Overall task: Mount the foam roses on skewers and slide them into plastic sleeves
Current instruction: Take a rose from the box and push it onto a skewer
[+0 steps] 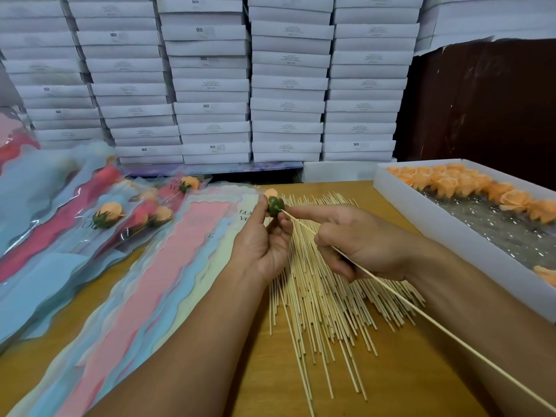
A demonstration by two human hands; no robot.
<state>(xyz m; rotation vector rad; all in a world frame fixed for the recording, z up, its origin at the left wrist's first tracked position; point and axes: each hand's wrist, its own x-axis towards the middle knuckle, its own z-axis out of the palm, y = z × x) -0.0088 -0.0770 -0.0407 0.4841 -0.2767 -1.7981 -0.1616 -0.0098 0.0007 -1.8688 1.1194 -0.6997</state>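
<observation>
My left hand (264,236) grips an orange foam rose (275,204) by its green base, the base turned toward me. My right hand (355,239) pinches a long wooden skewer (421,311), whose tip meets the middle of the green base. A loose pile of skewers (325,299) lies on the wooden table (406,371) under both hands. Flat plastic sleeves (156,272) in pink, blue and cream lie fanned out to the left. Farther left, several sleeved roses (108,215) lie in a heap.
A white tray (445,236) at the right holds several orange roses (457,182) along its far side. Stacks of white boxes (210,85) form a wall behind the table. A dark brown panel (487,109) stands at the back right.
</observation>
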